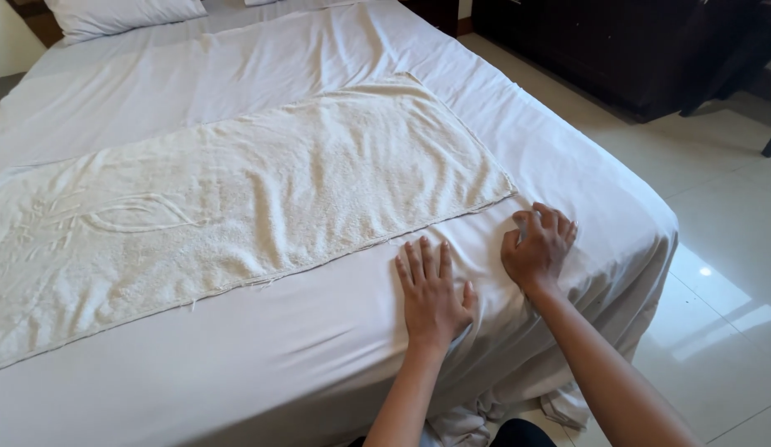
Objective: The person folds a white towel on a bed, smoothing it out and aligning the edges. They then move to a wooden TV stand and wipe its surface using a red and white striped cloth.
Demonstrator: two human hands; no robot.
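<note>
A cream terry towel (236,199) lies spread flat across a bed covered by a white sheet (261,364). My left hand (431,294) rests flat on the sheet, palm down and fingers apart, just below the towel's near edge. To its right, my right hand (539,248) has its fingers curled and pinches a fold of the sheet close to the towel's near right corner (510,192). Neither hand touches the towel.
A white pillow (112,16) lies at the head of the bed, top left. Dark wooden furniture (617,50) stands at the top right on a glossy tiled floor (717,273). The bed's corner (663,228) drops off to the right of my hands.
</note>
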